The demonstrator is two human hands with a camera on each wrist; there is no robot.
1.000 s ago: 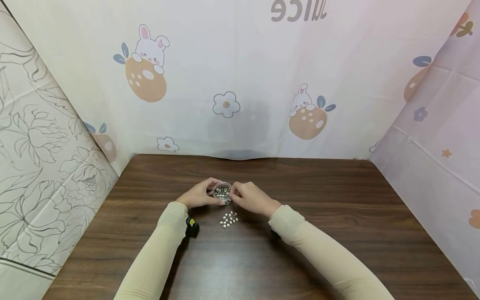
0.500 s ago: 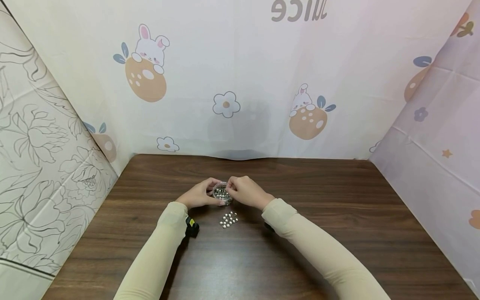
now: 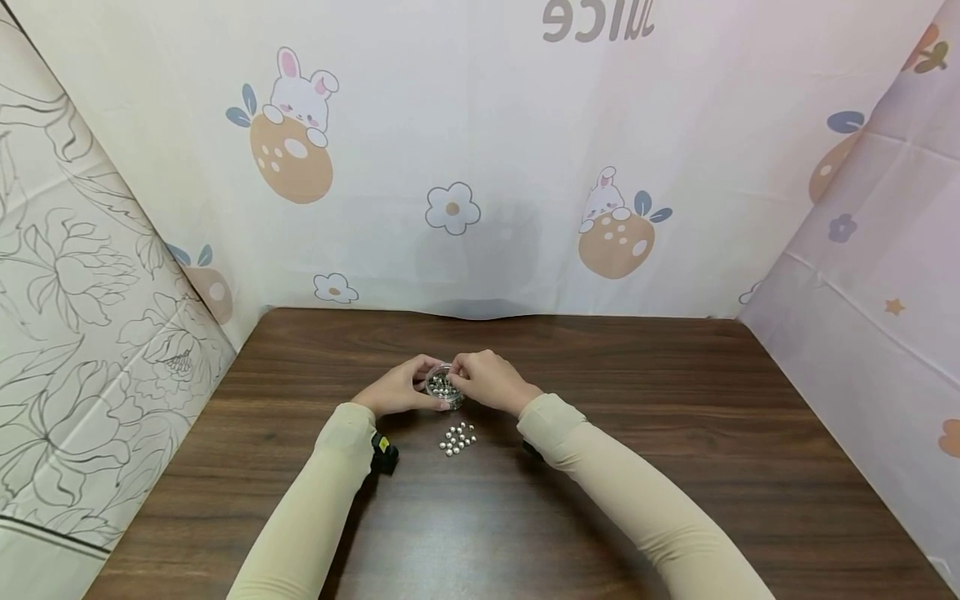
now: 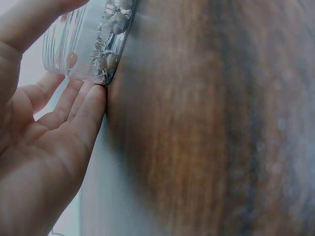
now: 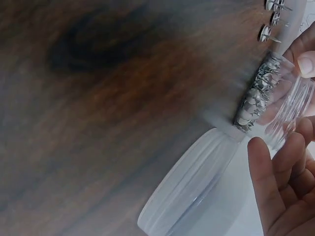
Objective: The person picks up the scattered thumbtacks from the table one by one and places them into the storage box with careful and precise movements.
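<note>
A clear plastic jar (image 3: 442,390) of silver thumbtacks stands on the table. My left hand (image 3: 401,390) grips it from the left, thumb in front and fingers behind; in the left wrist view the left hand (image 4: 59,123) curves along its side. At the jar's mouth are the fingertips of my right hand (image 3: 491,379), seen in the right wrist view with its fingers (image 5: 290,152) curled over the rim. Whether they pinch a tack is hidden. Several loose thumbtacks (image 3: 456,440) lie in a small group in front of the jar, points up in the right wrist view.
The right wrist view has a clear, ridged round lid (image 5: 187,182) lying near the jar, out of sight in the head view. Dark wood tabletop (image 3: 480,525) surrounds everything. A printed curtain (image 3: 495,250) hangs along the back edge.
My right hand has shifted left and slightly away, from the jar's right rim to over its mouth. The left hand, jar and loose thumbtacks have stayed put.
</note>
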